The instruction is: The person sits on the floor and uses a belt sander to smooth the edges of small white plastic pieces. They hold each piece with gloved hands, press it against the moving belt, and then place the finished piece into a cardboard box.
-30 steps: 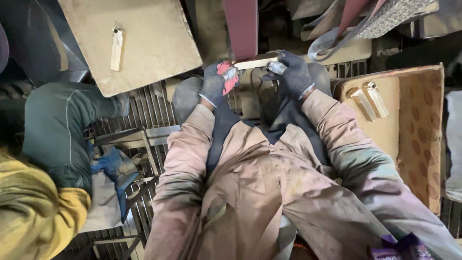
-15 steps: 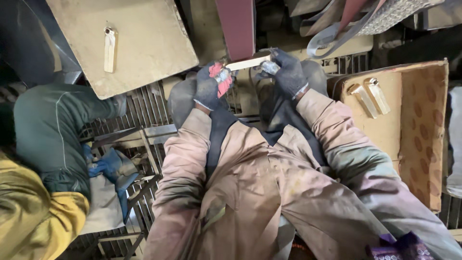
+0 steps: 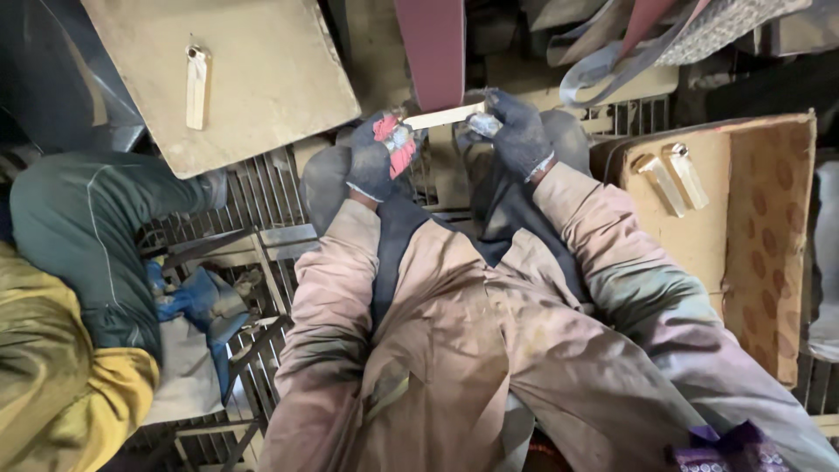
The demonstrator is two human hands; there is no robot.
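Your left hand (image 3: 382, 157) and right hand (image 3: 516, 131) each gripped an end of the strip (image 3: 441, 116) — held against the belt (image 3: 431, 52); both clenched.

Flat, pale metal strip (image 3: 444, 115): held level, gripped at both ends, lying crosswise against lower end of dark red sanding belt (image 3: 430, 52).

Both gloved hands raised together toward twelve o'clock

The left hand (image 3: 383, 157), in a dark work glove with a red patch, sits at about eleven o'clock, fingers curled shut in a pinching grip, wrist bent upward. The right hand (image 3: 516, 131), in a dark blue-grey glove, sits at about one o'clock, fingers likewise closed, palm turned inward. Both forearms, in dusty pinkish-tan sleeves, run up from the elbows and converge, the hands near each other but apart.
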